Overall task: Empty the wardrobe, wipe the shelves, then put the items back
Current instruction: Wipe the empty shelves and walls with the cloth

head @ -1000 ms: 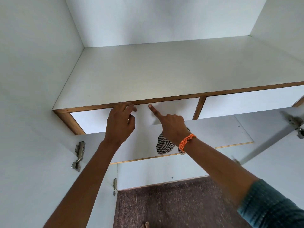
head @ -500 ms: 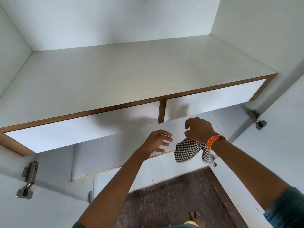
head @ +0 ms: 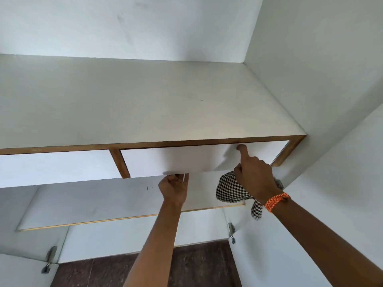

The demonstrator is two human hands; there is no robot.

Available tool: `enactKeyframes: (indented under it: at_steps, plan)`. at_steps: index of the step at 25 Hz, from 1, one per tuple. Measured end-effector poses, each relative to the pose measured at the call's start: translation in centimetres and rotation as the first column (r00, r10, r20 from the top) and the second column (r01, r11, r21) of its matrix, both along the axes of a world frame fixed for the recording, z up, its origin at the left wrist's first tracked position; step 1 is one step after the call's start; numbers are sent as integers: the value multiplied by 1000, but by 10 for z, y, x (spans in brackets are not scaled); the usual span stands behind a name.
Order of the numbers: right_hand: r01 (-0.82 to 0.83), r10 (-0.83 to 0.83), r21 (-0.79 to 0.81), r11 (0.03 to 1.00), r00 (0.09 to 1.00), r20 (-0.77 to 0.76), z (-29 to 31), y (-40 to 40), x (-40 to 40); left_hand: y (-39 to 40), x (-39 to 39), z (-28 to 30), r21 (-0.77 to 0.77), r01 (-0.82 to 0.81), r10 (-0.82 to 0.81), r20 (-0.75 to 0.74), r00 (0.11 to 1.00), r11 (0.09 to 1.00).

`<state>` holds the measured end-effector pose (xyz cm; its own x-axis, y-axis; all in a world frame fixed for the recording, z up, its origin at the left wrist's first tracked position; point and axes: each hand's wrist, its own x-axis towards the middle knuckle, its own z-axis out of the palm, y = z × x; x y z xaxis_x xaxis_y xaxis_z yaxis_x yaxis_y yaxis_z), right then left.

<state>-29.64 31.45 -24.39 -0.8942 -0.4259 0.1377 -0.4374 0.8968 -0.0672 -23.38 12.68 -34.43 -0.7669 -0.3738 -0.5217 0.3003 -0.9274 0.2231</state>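
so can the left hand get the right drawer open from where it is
Probably yes: the left hand already grips the right drawer's bottom edge, and nothing stands in front of it. The right hand, holding the cloth, touches the front.

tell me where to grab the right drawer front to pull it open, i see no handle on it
Grip the bottom edge of the right drawer front, coming from below with fingers curled up behind it. Its face is flat and handleless, and the left hand already holds that lower lip; the top sits tight under the shelf.
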Motion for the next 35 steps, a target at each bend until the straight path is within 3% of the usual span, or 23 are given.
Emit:
enactKeyframes:
  at_steps: [6, 8, 9, 10, 11, 12, 13, 14, 15, 16, 17, 20, 24, 27, 29, 31, 35]
  plan:
    - [-36, 51, -230, 973, 997, 62, -9, 9, 19, 5, 29, 2, -162, 134, -115, 119, 986, 978]
    - [-39, 59, -291, 956, 996, 60, -13, 14, 34, 16, 53, 3, -257, 254, -182, 272, 945, 932]
    - [-39, 54, -314, 949, 998, 41, -15, 16, 40, 24, 68, 9, -349, 360, -203, 413, 888, 865]
    - [-37, 47, -328, 944, 999, 21, -15, 19, 45, 34, 83, 19, -464, 491, -188, 558, 809, 738]
    - [-39, 45, -325, 945, 999, 10, -14, 22, 49, 45, 97, 30, -593, 594, -99, 658, 747, 543]
    - [-46, 52, -301, 953, 999, 12, -11, 24, 54, 55, 110, 45, -736, 615, 77, 656, 751, 281]
    - [-52, 62, -262, 964, 998, 28, -8, 25, 61, 64, 121, 63, -839, 542, 262, 516, 816, -37]
    - [-54, 66, -235, 970, 997, 44, -5, 26, 68, 72, 128, 80, -844, 412, 351, 291, 890, -344]
    - [-50, 65, -238, 970, 996, 56, -1, 28, 75, 74, 126, 95, -764, 284, 343, 87, 935, -580]
    - [-40, 59, -260, 965, 996, 65, 2, 30, 83, 75, 121, 107, -650, 219, 289, -2, 957, -728]
    - [-31, 55, -280, 959, 996, 75, 6, 34, 91, 76, 113, 117, -555, 226, 245, 40, 969, -801]
    - [-26, 50, -238, 971, 994, 93, 18, 47, 115, 77, 101, 125, -358, 365, 215, 394, 894, -860]
    - [-37, 37, -19, 999, 999, 13, 37, 59, 150, 96, 123, 129, -409, 395, 190, 457, 869, -823]
    - [-18, 6, 108, 994, 994, 110, 55, 64, 177, 107, 147, 134, -389, 405, 158, 529, 833, -827]
    - [-31, 2, 95, 995, 956, 292, 79, 69, 184, 110, 157, 146, -333, 433, 89, 699, 710, -838]
    - [-48, 67, -51, 998, 870, 489, 103, 73, 181, 112, 163, 164, -312, 483, -22, 856, 516, -818]
    - [-3, 240, -372, 928, 768, 594, 132, 73, 168, 124, 176, 188, -246, 548, -174, 968, 182, -799]
